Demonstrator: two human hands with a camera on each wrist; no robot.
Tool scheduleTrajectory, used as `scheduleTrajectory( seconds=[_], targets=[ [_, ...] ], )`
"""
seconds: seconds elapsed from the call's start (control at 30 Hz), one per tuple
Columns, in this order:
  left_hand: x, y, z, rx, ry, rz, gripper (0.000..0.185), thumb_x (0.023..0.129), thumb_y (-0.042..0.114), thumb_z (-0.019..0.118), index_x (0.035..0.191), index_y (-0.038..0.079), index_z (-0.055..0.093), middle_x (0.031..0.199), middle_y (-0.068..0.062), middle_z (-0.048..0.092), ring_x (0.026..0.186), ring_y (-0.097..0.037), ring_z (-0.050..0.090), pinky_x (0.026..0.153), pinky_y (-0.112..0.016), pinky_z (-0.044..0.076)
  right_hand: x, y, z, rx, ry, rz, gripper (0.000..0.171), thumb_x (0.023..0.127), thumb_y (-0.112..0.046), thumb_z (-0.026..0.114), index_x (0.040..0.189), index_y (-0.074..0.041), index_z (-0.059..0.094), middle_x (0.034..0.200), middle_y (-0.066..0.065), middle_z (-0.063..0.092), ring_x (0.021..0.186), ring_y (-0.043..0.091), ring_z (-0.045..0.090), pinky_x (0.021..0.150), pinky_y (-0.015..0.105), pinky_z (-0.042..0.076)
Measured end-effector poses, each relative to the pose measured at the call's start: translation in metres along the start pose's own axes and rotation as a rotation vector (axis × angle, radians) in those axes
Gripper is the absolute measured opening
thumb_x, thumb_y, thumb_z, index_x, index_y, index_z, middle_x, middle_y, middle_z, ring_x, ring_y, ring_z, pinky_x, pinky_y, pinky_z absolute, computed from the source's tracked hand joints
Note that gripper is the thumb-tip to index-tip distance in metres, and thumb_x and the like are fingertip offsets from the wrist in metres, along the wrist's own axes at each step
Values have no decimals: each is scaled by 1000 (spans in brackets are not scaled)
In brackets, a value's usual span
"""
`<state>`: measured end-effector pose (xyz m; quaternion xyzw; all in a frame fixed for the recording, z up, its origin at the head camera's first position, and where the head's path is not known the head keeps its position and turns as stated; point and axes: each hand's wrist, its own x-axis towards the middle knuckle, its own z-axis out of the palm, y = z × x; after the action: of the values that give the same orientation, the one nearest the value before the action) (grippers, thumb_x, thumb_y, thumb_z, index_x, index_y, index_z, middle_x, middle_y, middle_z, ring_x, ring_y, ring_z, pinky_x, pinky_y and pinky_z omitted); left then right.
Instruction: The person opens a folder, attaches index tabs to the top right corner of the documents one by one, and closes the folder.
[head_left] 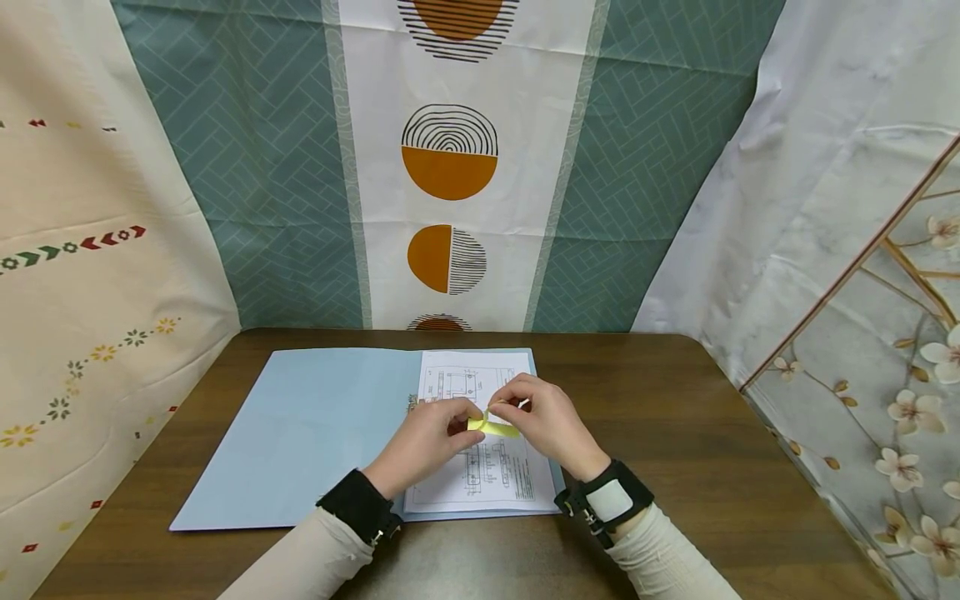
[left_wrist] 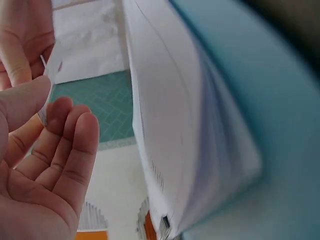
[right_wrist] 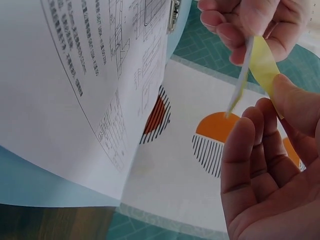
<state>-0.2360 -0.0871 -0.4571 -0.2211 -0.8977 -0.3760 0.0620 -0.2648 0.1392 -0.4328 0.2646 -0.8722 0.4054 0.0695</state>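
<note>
A yellow strip (head_left: 501,429) is stretched between both hands, above the printed sheets. My left hand (head_left: 437,429) pinches one end between thumb and fingertips. With thumb and index finger, my right hand (head_left: 536,410) grips another part. In the right wrist view the yellow strip (right_wrist: 262,62) bows between the two hands, and a pale thin strip (right_wrist: 241,77) hangs apart from it with a free end. Whether the two are one piece I cannot tell. Printed sheets (head_left: 487,492) with technical drawings lie in an open light-blue folder (head_left: 315,433) under the hands.
The folder lies on a dark brown wooden table (head_left: 637,392). A metal clip (right_wrist: 173,15) holds the sheets at the folder's spine. Patterned cloths (head_left: 285,167) hang behind and at both sides. Each wrist wears a black strap (head_left: 358,504).
</note>
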Motion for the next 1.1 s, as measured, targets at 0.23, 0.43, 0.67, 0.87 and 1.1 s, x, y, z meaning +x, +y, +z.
scheduleTrajectory(
  seconds=[0.23,0.43,0.67,0.87,1.1],
  targets=[
    [1,-4,2,-192,-21,-76,16,101,11,83,115,17,77,98,9,72,88,-13,66,77,-30,55,0,-1,2,-2,-6,8,5,98,-22,87,101,-18,86,97,-12,72,87,15,63,78,32,57],
    [1,-2,2,-242,-29,-116,16,100,6,82,113,13,77,91,5,67,83,-15,61,70,-28,48,-1,-2,2,1,16,12,5,98,-22,87,100,-17,86,96,-12,71,85,15,63,77,32,56],
    [1,-2,3,-229,-27,-127,17,97,1,80,112,8,76,83,2,62,74,-13,55,64,-26,44,-1,-3,1,11,54,17,3,99,-19,86,101,-20,86,96,-13,72,87,13,64,78,33,56],
    [-1,-5,5,-178,-46,-122,28,97,1,80,123,8,74,83,2,60,72,-13,53,62,-27,42,0,-3,-3,16,94,20,6,100,-17,85,102,-23,85,99,-12,73,88,13,64,81,34,57],
    [-3,-6,3,-152,-30,-160,21,99,2,78,116,15,77,82,1,61,71,-16,55,62,-30,42,0,-4,-9,12,86,43,9,101,-18,83,110,-21,83,103,-8,74,90,16,65,84,36,57]
  ],
)
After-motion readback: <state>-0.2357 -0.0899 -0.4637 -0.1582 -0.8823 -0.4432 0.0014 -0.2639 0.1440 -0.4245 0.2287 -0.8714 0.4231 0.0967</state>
